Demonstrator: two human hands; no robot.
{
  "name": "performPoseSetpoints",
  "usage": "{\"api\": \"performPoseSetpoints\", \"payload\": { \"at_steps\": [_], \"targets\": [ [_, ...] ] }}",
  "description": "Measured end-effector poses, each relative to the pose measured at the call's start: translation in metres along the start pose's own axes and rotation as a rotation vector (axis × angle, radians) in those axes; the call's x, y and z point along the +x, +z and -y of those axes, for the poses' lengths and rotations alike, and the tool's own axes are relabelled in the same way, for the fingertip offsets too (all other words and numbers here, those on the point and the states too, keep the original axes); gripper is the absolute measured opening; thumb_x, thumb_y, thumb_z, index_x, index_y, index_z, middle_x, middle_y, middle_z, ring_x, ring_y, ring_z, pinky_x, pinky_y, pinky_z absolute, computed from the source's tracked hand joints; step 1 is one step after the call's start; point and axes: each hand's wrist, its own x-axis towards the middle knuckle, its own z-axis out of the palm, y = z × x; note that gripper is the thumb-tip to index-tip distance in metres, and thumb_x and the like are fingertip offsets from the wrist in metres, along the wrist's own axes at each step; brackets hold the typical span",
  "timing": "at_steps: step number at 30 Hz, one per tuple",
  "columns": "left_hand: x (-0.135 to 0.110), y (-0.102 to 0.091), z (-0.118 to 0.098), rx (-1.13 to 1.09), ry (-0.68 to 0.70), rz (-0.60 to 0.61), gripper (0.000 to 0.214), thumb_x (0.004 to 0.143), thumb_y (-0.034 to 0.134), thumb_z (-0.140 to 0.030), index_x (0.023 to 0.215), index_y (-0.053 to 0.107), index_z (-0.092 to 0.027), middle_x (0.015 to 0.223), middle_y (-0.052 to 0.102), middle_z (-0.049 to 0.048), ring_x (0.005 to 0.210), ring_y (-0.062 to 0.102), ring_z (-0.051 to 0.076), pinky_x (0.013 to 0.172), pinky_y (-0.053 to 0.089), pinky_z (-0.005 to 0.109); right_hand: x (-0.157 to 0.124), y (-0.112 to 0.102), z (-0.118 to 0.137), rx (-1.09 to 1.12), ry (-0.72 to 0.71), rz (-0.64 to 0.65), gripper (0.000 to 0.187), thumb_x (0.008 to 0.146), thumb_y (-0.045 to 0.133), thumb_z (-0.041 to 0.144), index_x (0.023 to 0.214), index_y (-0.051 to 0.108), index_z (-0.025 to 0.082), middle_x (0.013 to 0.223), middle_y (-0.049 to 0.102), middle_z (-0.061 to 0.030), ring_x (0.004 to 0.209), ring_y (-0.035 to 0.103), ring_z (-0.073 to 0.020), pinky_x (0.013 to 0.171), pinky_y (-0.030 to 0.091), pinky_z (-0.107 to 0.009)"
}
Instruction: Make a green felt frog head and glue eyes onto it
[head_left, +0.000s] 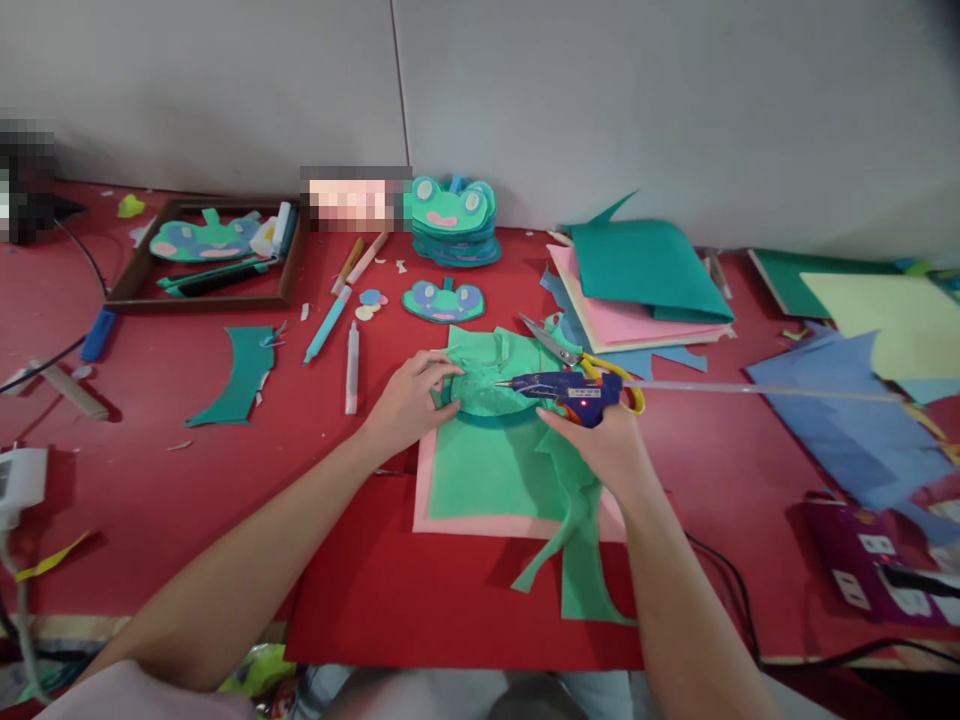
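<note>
My right hand grips a blue hot glue gun with a long clear glue stick sticking out of its back to the right. Its nozzle points left onto a light green felt shape. My left hand pinches the left edge of that felt shape and holds it down. Beneath it lie green felt sheets on a pink sheet, all on a red table. Yellow-handled scissors rest just behind the glue gun.
Finished felt frog faces are stacked at the back, one more lies in front. A wooden frame holds felt pieces at left. Felt sheets and blue sheets lie right. Glue sticks, pens, a power strip.
</note>
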Motion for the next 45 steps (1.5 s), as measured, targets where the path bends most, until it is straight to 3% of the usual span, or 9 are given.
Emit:
{"api": "performPoseSetpoints", "payload": {
  "at_steps": [4,10,19,37,45],
  "targets": [
    [0.0,0.0,0.0,-0.004,0.002,-0.007,0.032,0.071,0.063,-0.019,0.102,0.058,-0.02,0.11,0.05,0.0082,0.075,0.052,0.013,0.08,0.048,0.036,0.003,-0.001,-0.002,-0.052,0.029,-0.016,0.047,0.058,0.066,0.051,0.089,0.061,0.015,0.073,0.065,-0.0066,0.068,0.061,-0.0234,0.059,0.046,-0.033],
    [0.0,0.001,0.0,-0.003,0.006,-0.006,0.032,0.071,0.063,-0.019,0.102,0.058,-0.02,0.109,0.05,0.0082,0.075,0.052,0.012,0.08,0.047,0.036,0.008,-0.002,-0.012,-0.115,0.026,-0.02,0.024,0.063,0.059,0.037,0.077,0.057,0.017,0.064,0.061,-0.0048,0.062,0.06,-0.0224,0.055,0.043,-0.03],
    [0.0,0.002,0.001,0.004,0.002,-0.003,0.032,0.071,0.063,-0.019,0.103,0.058,-0.018,0.11,0.049,0.0087,0.075,0.051,0.012,0.081,0.047,0.035,0.01,-0.003,-0.016,-0.15,0.011,0.028,0.014,0.062,0.056,0.03,0.07,0.052,0.019,0.06,0.057,-0.0021,0.056,0.056,-0.0183,0.05,0.039,-0.026],
    [0.0,0.001,0.0,0.011,0.009,-0.009,0.031,0.072,0.062,-0.02,0.102,0.058,-0.019,0.11,0.05,0.0084,0.075,0.052,0.012,0.081,0.047,0.036,0.012,-0.007,-0.021,-0.153,0.0,0.084,0.011,0.063,0.051,0.028,0.068,0.053,0.018,0.054,0.051,-0.0006,0.05,0.049,-0.015,0.046,0.034,-0.025],
    [0.0,0.002,0.001,0.014,0.016,-0.009,0.032,0.071,0.063,-0.02,0.103,0.058,-0.02,0.11,0.05,0.0081,0.077,0.052,0.013,0.081,0.047,0.035,0.014,-0.012,-0.024,-0.181,-0.042,0.088,0.014,0.064,0.05,0.026,0.073,0.056,0.017,0.062,0.057,-0.0039,0.056,0.054,-0.0178,0.05,0.039,-0.026]
  ]
}}
